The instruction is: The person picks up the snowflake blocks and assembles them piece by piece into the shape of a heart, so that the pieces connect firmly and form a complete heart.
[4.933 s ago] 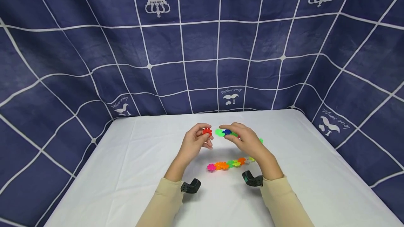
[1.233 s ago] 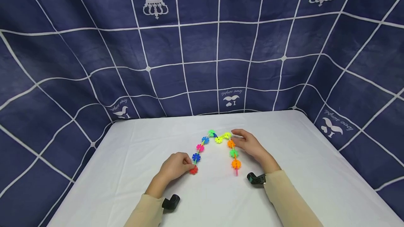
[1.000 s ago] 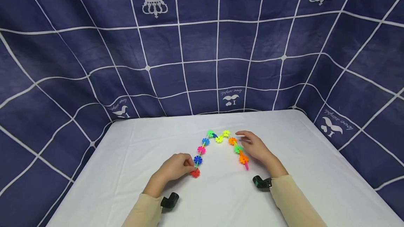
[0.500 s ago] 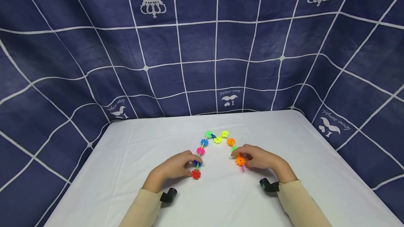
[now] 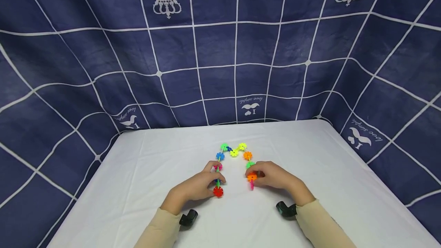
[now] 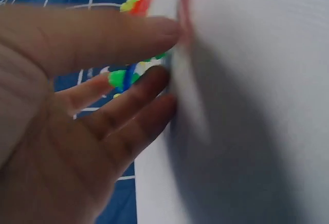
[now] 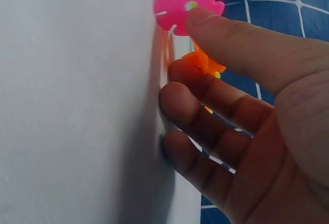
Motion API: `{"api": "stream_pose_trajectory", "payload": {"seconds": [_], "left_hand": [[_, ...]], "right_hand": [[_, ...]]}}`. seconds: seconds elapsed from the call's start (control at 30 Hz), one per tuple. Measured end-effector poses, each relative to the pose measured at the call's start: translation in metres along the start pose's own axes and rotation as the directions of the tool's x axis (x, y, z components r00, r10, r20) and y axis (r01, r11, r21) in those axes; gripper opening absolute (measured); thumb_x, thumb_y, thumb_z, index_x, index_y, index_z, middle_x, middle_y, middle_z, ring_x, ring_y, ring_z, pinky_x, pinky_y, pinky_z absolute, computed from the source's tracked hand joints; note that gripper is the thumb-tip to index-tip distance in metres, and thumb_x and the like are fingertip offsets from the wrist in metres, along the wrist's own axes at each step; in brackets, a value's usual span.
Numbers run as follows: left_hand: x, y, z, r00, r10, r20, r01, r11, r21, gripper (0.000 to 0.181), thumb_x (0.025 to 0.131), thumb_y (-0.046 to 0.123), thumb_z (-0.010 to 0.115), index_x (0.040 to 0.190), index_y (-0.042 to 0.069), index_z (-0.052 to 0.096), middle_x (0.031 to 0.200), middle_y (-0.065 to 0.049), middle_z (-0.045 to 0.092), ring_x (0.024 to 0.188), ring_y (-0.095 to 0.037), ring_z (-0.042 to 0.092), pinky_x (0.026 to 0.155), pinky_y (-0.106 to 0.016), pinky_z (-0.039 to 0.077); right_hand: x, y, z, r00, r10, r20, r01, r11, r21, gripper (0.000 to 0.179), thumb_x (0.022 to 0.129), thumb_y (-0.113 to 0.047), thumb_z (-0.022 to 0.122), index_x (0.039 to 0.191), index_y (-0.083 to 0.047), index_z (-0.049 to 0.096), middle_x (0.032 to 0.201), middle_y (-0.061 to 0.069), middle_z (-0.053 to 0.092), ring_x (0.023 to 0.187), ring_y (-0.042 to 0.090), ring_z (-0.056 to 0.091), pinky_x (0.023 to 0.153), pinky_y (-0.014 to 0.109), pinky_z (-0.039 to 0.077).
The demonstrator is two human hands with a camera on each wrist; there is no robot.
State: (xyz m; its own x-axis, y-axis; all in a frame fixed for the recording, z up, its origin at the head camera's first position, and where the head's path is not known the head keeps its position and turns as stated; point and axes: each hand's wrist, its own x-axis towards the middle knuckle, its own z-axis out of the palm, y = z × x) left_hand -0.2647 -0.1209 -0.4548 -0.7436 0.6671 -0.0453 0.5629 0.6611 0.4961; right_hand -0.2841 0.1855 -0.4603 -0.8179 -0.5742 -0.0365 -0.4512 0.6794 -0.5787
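A chain of linked plastic snowflake discs lies on the white table in an M-like shape. Its left leg ends in a red snowflake disc (image 5: 218, 191), its right leg in a pink snowflake disc (image 7: 177, 0) below an orange one (image 5: 252, 178). My left hand (image 5: 196, 186) straddles the left leg, thumb beside the red disc and extended fingers across the dark blue disc, partly hiding it. On the right leg, my right hand (image 5: 275, 176) has its thumb against the pink disc and curled fingers about the orange disc and the green one (image 5: 250, 164).
Yellow discs (image 5: 234, 152) and a light green disc (image 5: 224, 147) form the chain's far part. The white table (image 5: 165, 144) meets a dark blue curtain (image 5: 217, 83) with white grid lines at its back edge. Black wrist cameras (image 5: 188, 218) sit at both cuffs.
Both hands first joined the chain in the air, then laid it down. Lately the left hand has spread over the left leg, and the right hand has drawn the right leg leftward, narrowing the shape.
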Motion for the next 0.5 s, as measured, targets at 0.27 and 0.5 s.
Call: {"api": "stream_pose_trajectory", "payload": {"seconds": [0.27,0.5], "left_hand": [[-0.005,0.004,-0.009,0.998,0.010,0.063,-0.008,0.999,-0.035,0.033,0.086,0.010,0.077,0.116,0.022,0.071,0.159,-0.012,0.031,0.113,-0.017,0.061,0.098,-0.032,0.053],[0.000,0.007,-0.005,0.999,0.032,-0.013,-0.031,0.997,0.074,0.024,0.083,0.019,0.081,0.103,0.030,0.074,0.152,-0.001,0.045,0.071,0.000,0.053,0.075,-0.021,0.047]], "right_hand": [[0.003,-0.006,0.008,0.999,-0.008,-0.048,0.006,0.999,-0.044,0.024,0.088,-0.025,0.076,0.111,-0.030,0.074,0.090,-0.013,0.059,0.079,0.009,0.052,0.068,0.022,0.045],[0.005,-0.011,0.015,0.988,-0.002,-0.153,-0.016,0.994,-0.112,0.020,0.085,-0.024,0.080,0.102,-0.035,0.076,0.107,-0.005,0.051,0.075,0.008,0.050,0.065,0.019,0.044]]}}
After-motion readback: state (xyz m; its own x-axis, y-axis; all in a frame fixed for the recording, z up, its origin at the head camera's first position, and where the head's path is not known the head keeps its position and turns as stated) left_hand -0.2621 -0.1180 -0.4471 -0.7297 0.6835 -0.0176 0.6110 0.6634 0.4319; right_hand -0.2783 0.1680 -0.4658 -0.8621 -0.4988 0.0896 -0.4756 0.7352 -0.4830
